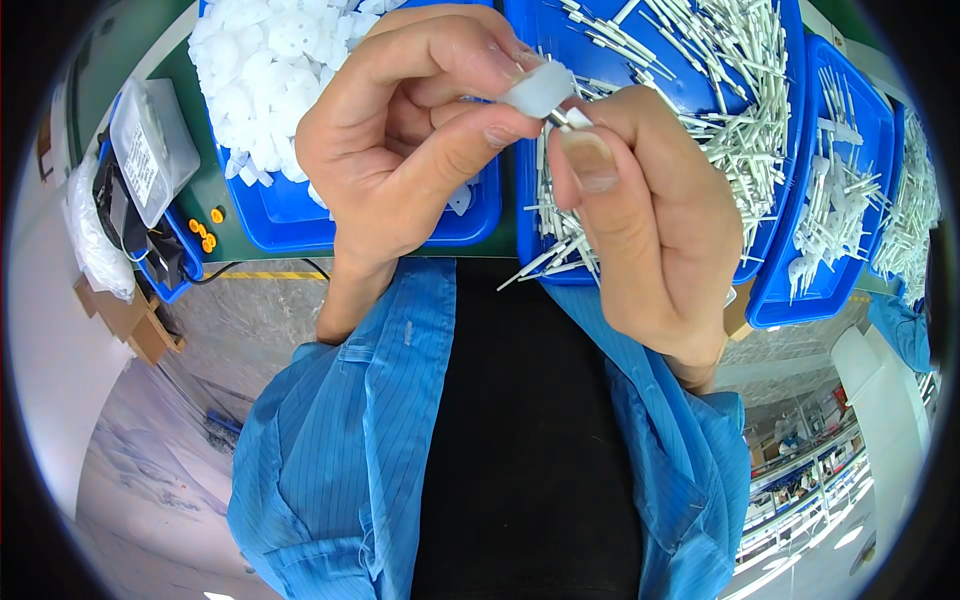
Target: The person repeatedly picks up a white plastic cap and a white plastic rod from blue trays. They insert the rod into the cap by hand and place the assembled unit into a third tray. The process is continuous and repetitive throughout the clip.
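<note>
While the left hand (pixel 388 145) pinches a translucent white piece (pixel 541 91) between thumb and fingers, the right hand (pixel 662 215) pinches a thin rod (pixel 560 119), its metal part at or just beside the piece, over the blue tray (pixel 632 72) of white rods (pixel 750 150). Best, I judge, to keep both in line and press evenly; whether the tip is seated cannot be told

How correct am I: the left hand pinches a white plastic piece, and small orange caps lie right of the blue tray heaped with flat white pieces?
Only the side is wrong: in the head view, the small orange caps lie left of the blue tray heaped with flat white pieces. The left hand does pinch a white plastic piece.
</note>
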{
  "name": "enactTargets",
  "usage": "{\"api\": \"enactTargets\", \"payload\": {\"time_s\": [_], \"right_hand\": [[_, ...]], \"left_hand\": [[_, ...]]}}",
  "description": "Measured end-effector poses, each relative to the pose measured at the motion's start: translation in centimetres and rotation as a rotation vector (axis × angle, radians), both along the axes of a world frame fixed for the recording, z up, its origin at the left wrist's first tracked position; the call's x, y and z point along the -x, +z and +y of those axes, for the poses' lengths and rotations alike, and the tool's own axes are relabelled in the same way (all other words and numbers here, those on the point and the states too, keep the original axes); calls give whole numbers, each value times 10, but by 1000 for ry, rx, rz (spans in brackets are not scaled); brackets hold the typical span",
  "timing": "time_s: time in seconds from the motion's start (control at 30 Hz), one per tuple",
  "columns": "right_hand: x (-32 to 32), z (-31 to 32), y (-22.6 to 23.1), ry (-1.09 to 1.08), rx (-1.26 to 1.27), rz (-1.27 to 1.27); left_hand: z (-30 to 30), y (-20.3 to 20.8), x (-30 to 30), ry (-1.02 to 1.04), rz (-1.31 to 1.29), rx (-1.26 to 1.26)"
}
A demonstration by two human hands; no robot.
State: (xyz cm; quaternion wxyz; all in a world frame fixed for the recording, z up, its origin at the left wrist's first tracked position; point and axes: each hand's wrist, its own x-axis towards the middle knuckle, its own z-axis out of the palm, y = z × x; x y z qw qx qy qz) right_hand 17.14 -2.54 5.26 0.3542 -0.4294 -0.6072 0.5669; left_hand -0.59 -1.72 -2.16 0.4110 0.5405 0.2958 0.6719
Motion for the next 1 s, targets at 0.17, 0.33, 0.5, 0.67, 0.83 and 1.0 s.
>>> {"api": "enactTargets", "payload": {"time_s": [0.17,0.33,0.5,0.67,0.83,1.0], "right_hand": [[-1,-7,-3,0,274,344],[8,-14,-7,-130,-445,-182],[10,-20,-1,-126,-531,-223],[1,-8,-22,-82,-593,-136],[-5,-5,-35,-91,-656,-229],[-11,2,-27,0,-399,-87]], "left_hand": [[1,1,6,-61,80,-72],[1,17,-9,-45,173,-98],[7,16,-7,-202,87,-197],[8,19,-12,-148,77,-211],[13,24,2,-172,335,-188],[13,18,3,-155,299,-129]]}}
